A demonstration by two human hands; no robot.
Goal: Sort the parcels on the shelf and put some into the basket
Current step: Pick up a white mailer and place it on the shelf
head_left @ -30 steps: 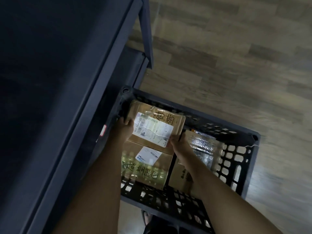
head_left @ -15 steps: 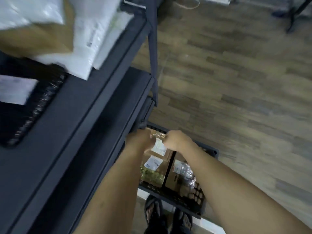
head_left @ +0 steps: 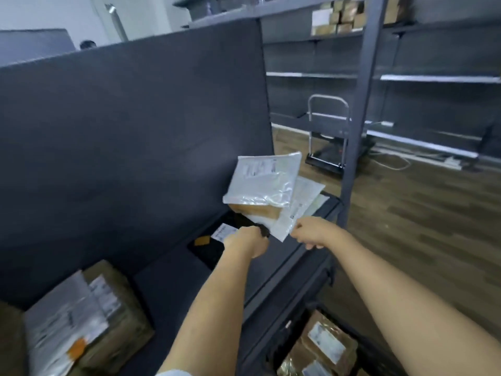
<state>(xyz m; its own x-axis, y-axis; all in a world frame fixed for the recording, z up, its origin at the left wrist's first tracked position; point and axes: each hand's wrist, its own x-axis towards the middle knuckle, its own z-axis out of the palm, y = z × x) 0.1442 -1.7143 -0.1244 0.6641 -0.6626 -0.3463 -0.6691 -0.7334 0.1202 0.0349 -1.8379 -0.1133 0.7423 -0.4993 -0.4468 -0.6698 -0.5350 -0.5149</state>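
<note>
The floor is brown wood, and dark grey shelves stand all around. At the shelf (head_left: 173, 270) in front, the left hand (head_left: 245, 241) has its fingers curled round a corner of a black parcel (head_left: 211, 249) with a white label. The right hand (head_left: 311, 233) is curled too, just beside the corner of a white bag (head_left: 296, 210). It is too blurry to tell if it pinches the bag or holds nothing.

Behind the hands is a small pile: a shiny bag (head_left: 263, 183) on top, tilted, with a brown box (head_left: 257, 211) under it (only its edge shows).

Far left on the shelf a big brown box (head_left: 119, 308) has a white parcel (head_left: 62, 321) lying on it, cut off by the picture's edge.

Down low sits the basket (head_left: 275, 346), mostly hidden by the shelf and the right arm. Brown labelled boxes (head_left: 325, 346) lie inside.

A hand cart (head_left: 328, 131) stands at the back.
</note>
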